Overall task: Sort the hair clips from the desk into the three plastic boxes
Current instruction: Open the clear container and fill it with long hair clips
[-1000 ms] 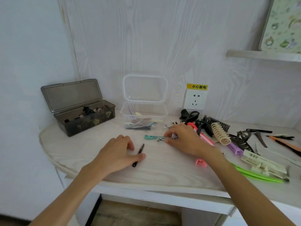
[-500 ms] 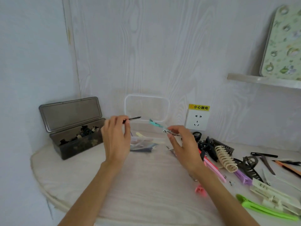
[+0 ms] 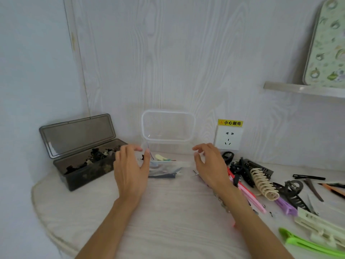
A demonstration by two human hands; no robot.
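At far left the dark box (image 3: 87,161) sits open on the table (image 3: 168,221), already holding small dark clips. The left hand (image 3: 130,171) and right hand (image 3: 209,165) hover empty, fingers spread, either side of the clear box (image 3: 166,165), which holds a few slim clips. Right of them a pile of hair clips (image 3: 261,182) remains unsorted, so plenty is left. A third box is not visible.
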